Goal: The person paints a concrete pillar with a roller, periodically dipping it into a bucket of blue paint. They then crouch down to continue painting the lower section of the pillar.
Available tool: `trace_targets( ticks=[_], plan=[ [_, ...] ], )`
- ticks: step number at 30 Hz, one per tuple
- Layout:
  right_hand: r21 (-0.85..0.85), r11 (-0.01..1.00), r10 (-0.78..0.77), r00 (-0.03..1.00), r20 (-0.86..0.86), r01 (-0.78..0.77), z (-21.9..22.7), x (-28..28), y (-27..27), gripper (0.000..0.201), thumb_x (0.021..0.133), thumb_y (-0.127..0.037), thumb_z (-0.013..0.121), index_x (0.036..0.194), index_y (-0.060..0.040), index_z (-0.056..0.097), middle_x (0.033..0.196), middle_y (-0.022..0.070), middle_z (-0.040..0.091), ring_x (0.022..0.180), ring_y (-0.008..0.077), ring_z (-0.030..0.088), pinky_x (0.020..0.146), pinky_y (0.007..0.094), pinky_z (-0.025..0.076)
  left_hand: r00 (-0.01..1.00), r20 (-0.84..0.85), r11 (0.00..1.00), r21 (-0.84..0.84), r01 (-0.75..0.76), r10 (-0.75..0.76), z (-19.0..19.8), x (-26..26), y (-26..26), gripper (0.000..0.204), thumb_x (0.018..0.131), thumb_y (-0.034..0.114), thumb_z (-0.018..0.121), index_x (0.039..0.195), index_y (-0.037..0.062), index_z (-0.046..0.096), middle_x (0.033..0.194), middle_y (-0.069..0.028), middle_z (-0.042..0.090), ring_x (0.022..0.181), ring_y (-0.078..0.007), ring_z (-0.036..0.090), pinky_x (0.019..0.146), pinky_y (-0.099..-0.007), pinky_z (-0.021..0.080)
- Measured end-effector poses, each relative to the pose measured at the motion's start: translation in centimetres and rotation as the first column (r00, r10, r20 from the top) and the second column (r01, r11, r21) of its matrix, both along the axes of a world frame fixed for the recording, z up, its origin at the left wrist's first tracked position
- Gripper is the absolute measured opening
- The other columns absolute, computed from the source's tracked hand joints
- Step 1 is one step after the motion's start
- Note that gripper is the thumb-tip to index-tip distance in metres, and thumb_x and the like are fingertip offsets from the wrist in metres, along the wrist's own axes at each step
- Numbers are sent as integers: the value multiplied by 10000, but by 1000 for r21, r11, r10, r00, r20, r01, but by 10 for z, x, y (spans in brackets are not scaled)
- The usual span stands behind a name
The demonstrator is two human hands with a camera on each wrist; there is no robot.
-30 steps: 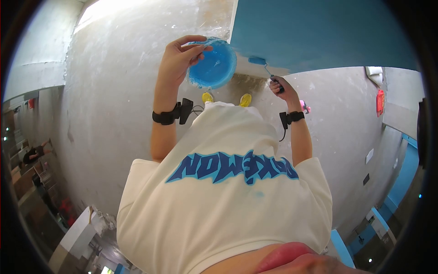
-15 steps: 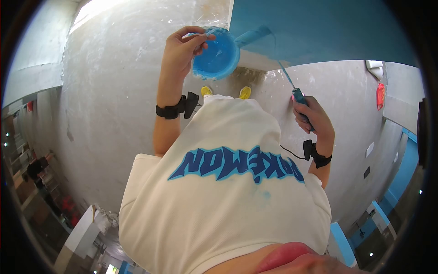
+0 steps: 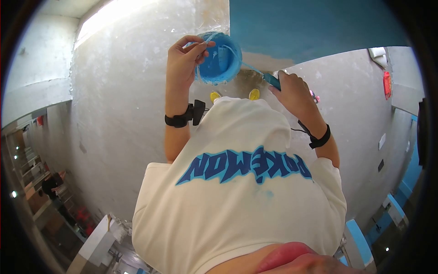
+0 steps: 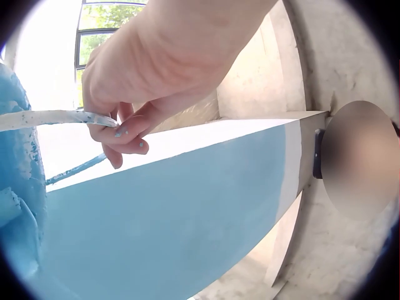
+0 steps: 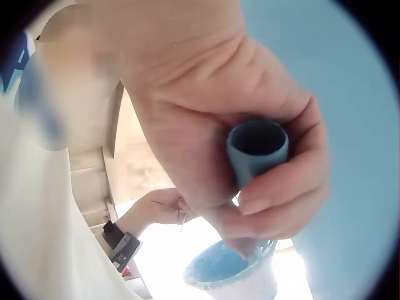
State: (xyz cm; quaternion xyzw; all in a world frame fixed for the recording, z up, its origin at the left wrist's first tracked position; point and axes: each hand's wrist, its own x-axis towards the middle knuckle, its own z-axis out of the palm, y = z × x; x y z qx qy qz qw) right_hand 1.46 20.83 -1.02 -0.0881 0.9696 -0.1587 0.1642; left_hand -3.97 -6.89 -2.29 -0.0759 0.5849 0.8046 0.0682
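My left hand (image 3: 185, 57) holds up a paint bucket (image 3: 237, 54) by its thin, paint-spattered handle (image 4: 62, 117), the fingers curled round it. Blue paint coats the inside of the bucket. In my right hand (image 3: 296, 96) is a paint roller, gripped by its dark teal handle (image 3: 272, 81). The hollow end of that grip faces the right wrist camera. From there the roller's wire frame (image 3: 252, 67) slants over the rim, and the blue roller sleeve (image 3: 223, 58) is inside the bucket.
A blue-painted wall (image 3: 315, 27) rises just ahead, with a pale unpainted strip (image 3: 269, 61) along its bottom. Grey, paint-specked floor (image 3: 118, 100) spreads around my yellow shoes (image 3: 254, 94). A red item (image 3: 387, 85) lies far right. Another person (image 3: 50, 185) is at the far left.
The roller has come off the wall, swung back, and its sleeve has gone into the bucket. My right hand moved back, then in toward the bucket. My left hand keeps holding the bucket handle.
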Motion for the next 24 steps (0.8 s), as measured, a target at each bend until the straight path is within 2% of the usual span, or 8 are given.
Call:
trace_targets(
  ticks=[2, 5, 6, 10, 13, 16, 18, 24],
  plan=[
    [-31, 999, 25, 1000, -1, -25, 4, -10, -4, 317, 800, -277, 681, 771, 30, 607, 770, 224, 636, 758, 387, 633, 693, 439, 510, 999, 2, 998, 60, -36, 36, 0, 0, 2, 97, 826, -48, 612, 917, -28, 587, 886, -193, 686, 611, -103, 581, 534, -182, 443],
    [-58, 992, 107, 994, -37, -110, 3, -25, -10, 307, 791, -270, 697, 769, 26, 620, 762, 208, 643, 720, 350, 639, 674, 402, 510, 1000, 10, 996, 84, -23, 23, 2, 0, 3, 105, 828, -45, 613, 929, -31, 587, 885, -192, 685, 608, -101, 580, 517, -177, 433],
    [-53, 984, 167, 983, -74, -171, 1, -29, -13, 291, 792, -253, 701, 768, 28, 628, 735, 194, 647, 680, 320, 644, 655, 368, 509, 1000, 11, 996, 82, -20, 19, 4, 0, 4, 105, 828, -45, 613, 929, -31, 587, 885, -192, 685, 608, -101, 580, 517, -177, 433],
    [-58, 984, 165, 986, -17, -166, 6, -48, -40, 321, 795, -280, 704, 748, 30, 634, 730, 196, 645, 697, 324, 648, 653, 374, 511, 999, 28, 997, 65, 29, -30, 7, 1, 2, 111, 840, -31, 611, 949, -30, 593, 914, -199, 682, 628, -97, 585, 550, -163, 461],
    [-48, 983, 177, 984, 23, -176, 9, -54, -51, 269, 793, -246, 692, 845, 16, 657, 821, 191, 652, 767, 345, 650, 694, 405, 522, 998, 20, 998, 46, 53, -54, 3, 0, 1, 128, 849, -21, 609, 977, -28, 595, 935, -203, 681, 643, -97, 592, 582, -157, 493],
    [0, 995, 97, 995, 10, -97, 0, -49, -60, 202, 809, -205, 671, 839, -5, 661, 824, 166, 662, 771, 326, 658, 703, 384, 530, 1000, 11, 999, 22, 25, -25, -5, 0, 1, 178, 844, -17, 617, 1017, -36, 579, 929, -197, 685, 635, -102, 593, 564, -158, 481],
    [41, 988, 153, 975, -160, -148, 0, -46, -61, 118, 816, -137, 645, 839, -23, 664, 832, 156, 672, 788, 311, 667, 702, 363, 538, 1000, 10, 1000, 1, -12, 12, -10, -2, 1, 209, 841, -15, 622, 1042, -41, 567, 925, -193, 687, 628, -106, 592, 556, -161, 476],
    [171, 968, 205, 970, -128, -182, 30, -50, -75, 78, 802, -96, 626, 837, -44, 674, 810, 140, 685, 765, 273, 687, 679, 346, 552, 998, -7, 996, -61, -58, 57, -14, -4, 2, 274, 835, -12, 630, 1089, -48, 534, 907, -186, 693, 633, -108, 588, 564, -182, 473]
  ],
)
